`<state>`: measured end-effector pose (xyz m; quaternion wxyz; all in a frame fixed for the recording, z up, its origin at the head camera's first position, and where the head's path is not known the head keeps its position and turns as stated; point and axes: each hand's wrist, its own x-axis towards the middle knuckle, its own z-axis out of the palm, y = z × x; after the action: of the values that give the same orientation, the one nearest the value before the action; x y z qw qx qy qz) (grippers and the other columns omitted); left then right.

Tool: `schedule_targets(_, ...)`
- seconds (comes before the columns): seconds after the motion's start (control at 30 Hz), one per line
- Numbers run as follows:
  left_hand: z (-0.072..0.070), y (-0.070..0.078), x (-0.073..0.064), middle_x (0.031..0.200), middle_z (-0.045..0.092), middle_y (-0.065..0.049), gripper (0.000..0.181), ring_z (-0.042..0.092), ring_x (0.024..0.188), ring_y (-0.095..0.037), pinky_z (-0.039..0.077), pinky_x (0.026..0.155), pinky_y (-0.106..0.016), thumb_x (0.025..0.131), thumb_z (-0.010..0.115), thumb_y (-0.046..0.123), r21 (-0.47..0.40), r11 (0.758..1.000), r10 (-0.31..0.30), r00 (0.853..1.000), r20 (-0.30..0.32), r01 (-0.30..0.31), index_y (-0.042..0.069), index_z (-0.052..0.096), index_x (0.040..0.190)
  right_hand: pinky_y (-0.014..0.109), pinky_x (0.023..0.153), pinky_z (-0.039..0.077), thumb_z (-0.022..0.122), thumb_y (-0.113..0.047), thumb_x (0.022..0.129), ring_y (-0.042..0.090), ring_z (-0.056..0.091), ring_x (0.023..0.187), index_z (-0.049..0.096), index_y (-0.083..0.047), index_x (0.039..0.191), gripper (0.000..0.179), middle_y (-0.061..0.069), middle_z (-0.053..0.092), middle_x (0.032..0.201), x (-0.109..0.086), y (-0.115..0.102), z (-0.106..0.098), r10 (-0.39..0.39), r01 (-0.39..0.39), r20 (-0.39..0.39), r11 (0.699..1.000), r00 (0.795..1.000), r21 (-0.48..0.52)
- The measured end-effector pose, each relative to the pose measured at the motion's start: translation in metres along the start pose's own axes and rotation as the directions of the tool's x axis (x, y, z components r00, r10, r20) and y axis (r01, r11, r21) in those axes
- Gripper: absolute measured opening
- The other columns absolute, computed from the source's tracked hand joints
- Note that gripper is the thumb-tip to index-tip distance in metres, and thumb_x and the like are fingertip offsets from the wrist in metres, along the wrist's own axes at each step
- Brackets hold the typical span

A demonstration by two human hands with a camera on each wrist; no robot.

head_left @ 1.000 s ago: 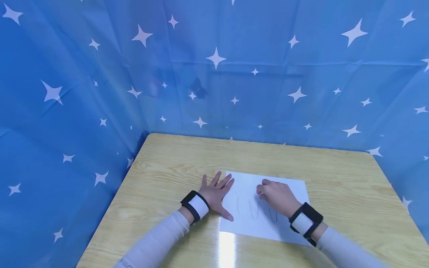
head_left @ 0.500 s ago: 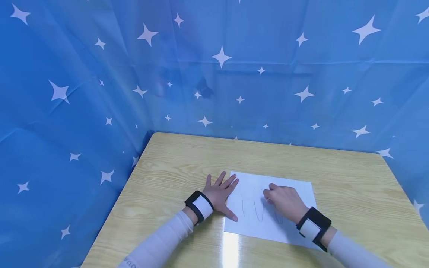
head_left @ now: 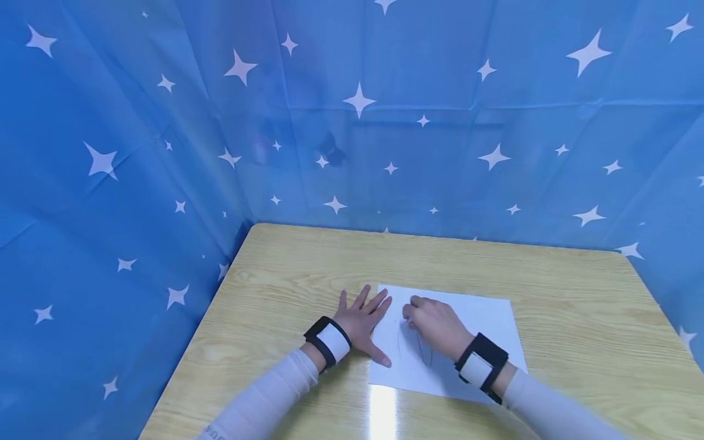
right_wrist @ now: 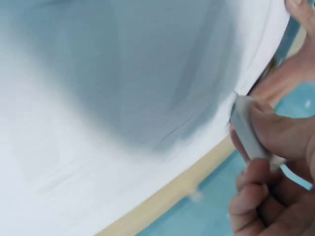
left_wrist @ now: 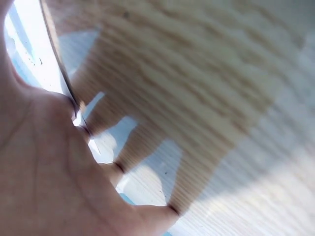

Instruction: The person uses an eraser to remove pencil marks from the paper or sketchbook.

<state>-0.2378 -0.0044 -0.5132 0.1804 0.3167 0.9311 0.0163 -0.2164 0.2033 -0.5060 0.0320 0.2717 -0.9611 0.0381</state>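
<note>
A sheet of white paper (head_left: 489,324) lies on the wooden table, with thin dark pencil lines (head_left: 398,343) on its left half. My left hand (head_left: 360,324) is spread flat across the paper's left edge, thumb and fingertips touching the sheet, the palm over the table. Above the middle of the paper, my right hand (head_left: 438,327) pinches a small whitish eraser (right_wrist: 248,129) between thumb and fingers, as the right wrist view shows. From above, the fingers hide the eraser. Faint strokes (right_wrist: 177,129) show on the paper in the right wrist view.
The wooden table (head_left: 308,256) reaches back to a blue curtain (head_left: 418,146) with white stars, which also hangs on the left side. Black wrist straps (head_left: 328,342) sit on both wrists. A bright reflection (head_left: 382,409) lies in front of the paper.
My right hand has moved left across the paper. The right-hand pencil line, seen earlier, no longer shows. My left hand stays in place on the sheet's edge.
</note>
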Motion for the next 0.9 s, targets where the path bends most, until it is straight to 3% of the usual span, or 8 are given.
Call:
schedule_targets(0.13, 0.008, 0.005, 0.005, 0.163, 0.001, 0.006, 0.124, -0.004, 0.144, -0.03, 0.008, 0.109, -0.073, 0.058, 0.063, 0.083, -0.029, 0.999, 0.026, 1.0, -0.008, -0.026, 0.027, 0.01, 0.156, 0.032, 0.068, 0.059, 0.078, -0.016, 0.078, 0.015, 0.064, 0.076, 0.075, -0.014, 0.099, 0.021, 0.004, 0.069, 0.089, 0.012, -0.014, 0.014, -0.079, 0.078, -0.023, 0.995, 0.997, -0.055)
schedule_targets(0.23, 0.011, 0.003, 0.01, 0.163, 0.001, 0.006, 0.126, -0.004, 0.144, -0.03, 0.008, 0.109, -0.074, 0.057, 0.062, 0.084, -0.023, 0.999, 0.037, 0.999, -0.032, -0.038, 0.026, 0.009, 0.156, 0.028, 0.06, 0.057, 0.078, -0.016, 0.077, 0.013, 0.06, 0.065, 0.076, -0.015, 0.098, 0.021, 0.003, 0.067, 0.081, 0.002, -0.003, 0.015, -0.084, 0.08, -0.039, 0.993, 0.996, -0.091)
schedule_targets(0.4, 0.015, -0.01, 0.013, 0.163, -0.005, 0.007, 0.134, -0.011, 0.143, -0.03, 0.002, 0.108, -0.075, 0.053, 0.061, 0.087, -0.02, 0.999, 0.027, 0.999, -0.024, -0.028, 0.024, 0.003, 0.156, 0.024, 0.051, 0.046, 0.081, -0.015, 0.074, 0.008, 0.046, 0.055, 0.075, -0.016, 0.092, 0.019, -0.001, 0.059, 0.071, -0.039, 0.039, 0.004, 0.036, -0.036, -0.006, 0.997, 0.999, -0.071)
schedule_targets(0.5, 0.014, -0.018, 0.012, 0.162, -0.008, 0.007, 0.135, -0.014, 0.143, -0.029, -0.001, 0.107, -0.075, 0.052, 0.059, 0.089, -0.021, 1.0, 0.018, 1.0, -0.025, -0.018, 0.025, 0.001, 0.156, 0.024, 0.05, 0.046, 0.082, -0.013, 0.072, 0.007, 0.046, 0.056, 0.073, -0.017, 0.089, 0.019, -0.002, 0.06, 0.072, -0.059, 0.058, -0.001, 0.105, -0.104, 0.003, 0.993, 0.995, -0.057)
schedule_targets(0.57, 0.013, -0.022, 0.01, 0.162, -0.009, 0.008, 0.135, -0.015, 0.142, -0.029, -0.002, 0.107, -0.076, 0.052, 0.058, 0.09, -0.017, 1.0, 0.012, 1.0, -0.024, -0.012, 0.025, 0.0, 0.156, 0.026, 0.052, 0.05, 0.082, -0.011, 0.072, 0.007, 0.049, 0.058, 0.072, -0.017, 0.087, 0.018, -0.002, 0.061, 0.073, -0.062, 0.063, -0.004, 0.121, -0.12, 0.014, 0.992, 0.993, -0.034)
schedule_targets(0.73, 0.01, -0.02, 0.005, 0.163, -0.007, 0.005, 0.134, -0.014, 0.143, -0.031, -0.001, 0.107, -0.076, 0.054, 0.062, 0.086, -0.043, 0.999, 0.009, 1.0, -0.001, -0.009, 0.023, 0.003, 0.156, 0.031, 0.067, 0.058, 0.081, -0.011, 0.073, 0.008, 0.056, 0.069, 0.075, -0.016, 0.089, 0.018, -0.003, 0.063, 0.078, -0.034, 0.036, -0.006, 0.106, -0.108, 0.025, 0.993, 0.994, 0.054)
schedule_targets(0.83, 0.011, -0.013, 0.006, 0.163, -0.005, 0.005, 0.132, -0.011, 0.143, -0.031, 0.0, 0.107, -0.076, 0.055, 0.063, 0.085, -0.056, 0.998, 0.021, 1.0, -0.016, -0.022, 0.023, 0.005, 0.156, 0.031, 0.074, 0.058, 0.079, -0.013, 0.077, 0.009, 0.059, 0.077, 0.075, -0.015, 0.095, 0.019, -0.002, 0.065, 0.084, -0.009, 0.008, -0.001, 0.038, -0.037, -0.01, 0.997, 0.999, 0.069)
schedule_targets(0.9, 0.007, -0.006, 0.006, 0.163, -0.005, 0.005, 0.129, -0.01, 0.143, -0.03, 0.001, 0.108, -0.074, 0.057, 0.063, 0.083, -0.049, 0.999, 0.023, 1.0, -0.005, -0.023, 0.023, 0.005, 0.156, 0.032, 0.075, 0.058, 0.077, -0.013, 0.079, 0.012, 0.061, 0.081, 0.074, -0.014, 0.1, 0.021, 0.001, 0.067, 0.09, 0.004, -0.007, 0.006, -0.038, 0.039, -0.042, 0.999, 0.998, 0.022)
